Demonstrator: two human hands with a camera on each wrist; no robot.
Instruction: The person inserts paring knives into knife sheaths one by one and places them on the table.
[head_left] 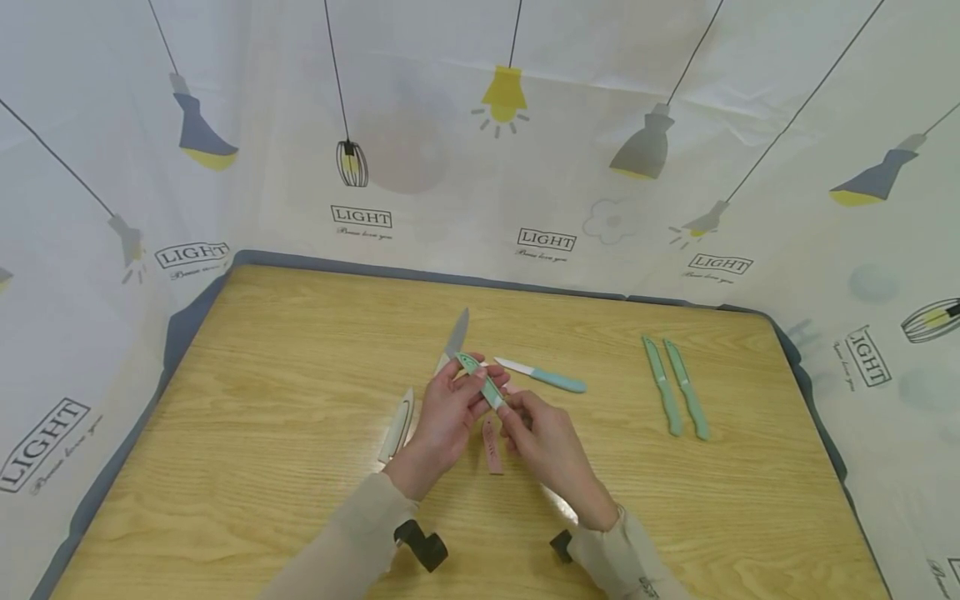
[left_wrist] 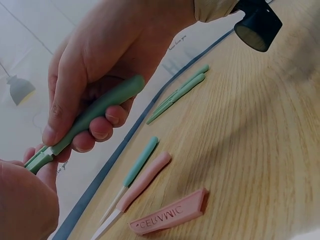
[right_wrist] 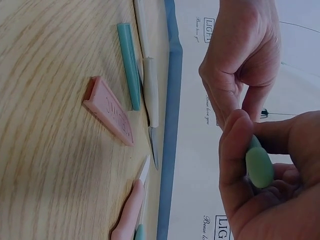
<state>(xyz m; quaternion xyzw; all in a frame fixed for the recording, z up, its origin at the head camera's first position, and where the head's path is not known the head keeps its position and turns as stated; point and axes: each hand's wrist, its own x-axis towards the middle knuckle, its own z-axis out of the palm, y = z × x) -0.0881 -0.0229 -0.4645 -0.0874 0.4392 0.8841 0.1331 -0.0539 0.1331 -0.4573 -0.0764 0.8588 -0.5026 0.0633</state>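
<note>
Between my hands is a green-handled knife with its blade in a green sheath, and a short pale strip shows between handle and sheath. My left hand pinches the sheath. My right hand grips the handle, whose rounded end shows in the right wrist view. Below the hands lie a pink sheath marked CERAMIC and a bare pink-handled knife. A bare blue-green-handled knife lies just beyond my right hand. The blue-green sheath shows only in the right wrist view.
A larger bare knife with a cream handle lies behind my left hand, and its cream sheath lies left of the wrist. Two sheathed green knives lie side by side at the right. A printed curtain surrounds the wooden table.
</note>
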